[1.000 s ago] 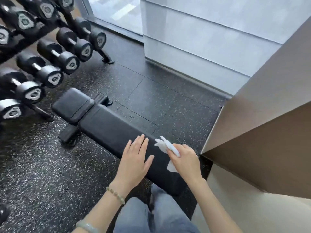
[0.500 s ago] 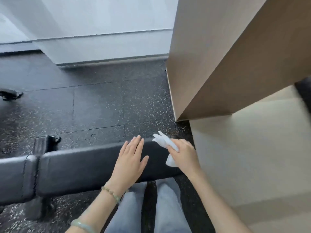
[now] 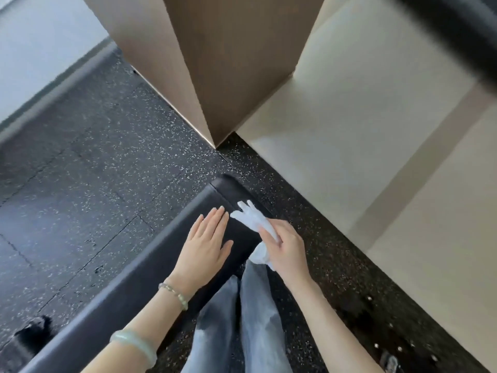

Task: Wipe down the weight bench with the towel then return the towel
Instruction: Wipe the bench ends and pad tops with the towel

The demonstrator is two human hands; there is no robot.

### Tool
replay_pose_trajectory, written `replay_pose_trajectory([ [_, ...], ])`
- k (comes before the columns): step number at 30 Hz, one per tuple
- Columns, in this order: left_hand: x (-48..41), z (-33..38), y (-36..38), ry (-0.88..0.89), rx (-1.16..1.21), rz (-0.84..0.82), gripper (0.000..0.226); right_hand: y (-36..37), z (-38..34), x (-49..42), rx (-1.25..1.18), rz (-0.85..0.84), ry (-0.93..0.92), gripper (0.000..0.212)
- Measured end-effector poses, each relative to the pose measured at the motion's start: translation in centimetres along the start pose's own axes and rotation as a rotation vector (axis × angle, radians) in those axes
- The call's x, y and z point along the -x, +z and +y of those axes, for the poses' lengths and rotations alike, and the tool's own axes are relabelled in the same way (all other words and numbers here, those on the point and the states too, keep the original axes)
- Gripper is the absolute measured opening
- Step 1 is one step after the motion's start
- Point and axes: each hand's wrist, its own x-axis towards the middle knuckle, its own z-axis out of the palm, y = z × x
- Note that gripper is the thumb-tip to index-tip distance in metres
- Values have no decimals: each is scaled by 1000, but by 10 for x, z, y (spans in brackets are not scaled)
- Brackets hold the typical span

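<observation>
Weight bench (image 3: 139, 275) slanting from lower left to centre. Left hand (image 3: 205, 249) flat on the pad near its end, grip wide and empty. Towel (image 3: 250, 218) bunched over the same end, pinched in the narrow grip of the right hand (image 3: 285, 249). Wiping probably at the last stretch; return of the towel not yet done.
</observation>
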Motion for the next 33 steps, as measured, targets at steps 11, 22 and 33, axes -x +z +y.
replay_pose_trajectory([
  [11,-106,-42,131,-54,-193,-113,64,83,166,-89,33,196,-37,50],
  [22,-111,-63,153,-247,-112,-50,65,146,153,-174,667,-210,-294,58],
  [33,-120,-49,147,-116,-234,-217,75,100,225,-116,263,-71,-75,57],
])
